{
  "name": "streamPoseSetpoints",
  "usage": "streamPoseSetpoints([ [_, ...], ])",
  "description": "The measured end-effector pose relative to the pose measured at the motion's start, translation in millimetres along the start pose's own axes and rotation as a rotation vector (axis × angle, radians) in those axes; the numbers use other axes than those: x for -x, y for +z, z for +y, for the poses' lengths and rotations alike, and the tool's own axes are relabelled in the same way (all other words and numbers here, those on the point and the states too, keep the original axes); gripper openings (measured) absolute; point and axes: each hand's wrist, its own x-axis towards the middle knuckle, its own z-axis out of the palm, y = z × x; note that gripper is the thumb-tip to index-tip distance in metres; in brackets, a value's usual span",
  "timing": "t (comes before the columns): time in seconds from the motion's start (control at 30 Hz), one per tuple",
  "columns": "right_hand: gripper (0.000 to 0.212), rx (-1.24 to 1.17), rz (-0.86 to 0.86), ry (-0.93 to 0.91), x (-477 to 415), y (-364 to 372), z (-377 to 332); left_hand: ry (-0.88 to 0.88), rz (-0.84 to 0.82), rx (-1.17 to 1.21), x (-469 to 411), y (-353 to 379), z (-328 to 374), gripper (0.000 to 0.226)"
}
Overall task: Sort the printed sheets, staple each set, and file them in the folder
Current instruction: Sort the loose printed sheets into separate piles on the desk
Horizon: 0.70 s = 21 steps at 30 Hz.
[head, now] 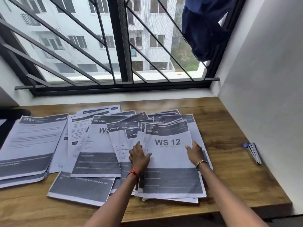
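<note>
Lower centre, the left hand (139, 157) lies flat with fingers spread on the left edge of the top "KITCHEN WS 12" sheet (170, 159). The right hand (195, 152) sits at the sheet's right edge, thumb on top; whether it grips is unclear. Other printed sheets (96, 145) fan leftward over the wooden table (229, 177), and a stapler (253, 153) lies far right.

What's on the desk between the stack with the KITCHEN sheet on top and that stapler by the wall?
Nothing. In the head view, only bare wooden desk separates the stack topped by the KITCHEN sheet from the stapler.
</note>
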Motion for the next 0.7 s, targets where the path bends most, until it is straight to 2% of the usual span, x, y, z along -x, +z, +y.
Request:
streamPoseSetpoints([
  [0.07, 0.028, -0.015, -0.007, -0.012, 0, -1, 1, 0.025, 0.034, 0.022, 0, 1, -1, 0.061],
  [0.17, 0.029, -0.039, -0.017, -0.019, 2, -2, 4, 0.168, 0.071, 0.061, 3, 2, 1, 0.040],
  [0.27, 0.026, -0.032, -0.020, -0.024, 1, -3, 7, 0.290, 0.077, 0.065, 7, 7, 4, 0.041],
  [0.37, 0.025, -0.056, -0.034, -0.015, 0, -5, 8, 0.212, 0.121, 0.036, 4, 9, 6, 0.041],
  [0.5, 0.027, -0.069, -0.036, -0.010, -2, -4, 10, 0.016, 0.052, -0.029, -4, 4, 7, 0.041],
  [0.6, 0.027, -0.044, -0.039, -0.002, -3, -4, 9, 0.006, 0.069, -0.047, -7, 2, 7, 0.039],
  [0.7, 0.027, -0.052, -0.053, 0.005, -4, -4, 8, 0.075, 0.130, -0.003, -7, 3, 4, 0.035],
])
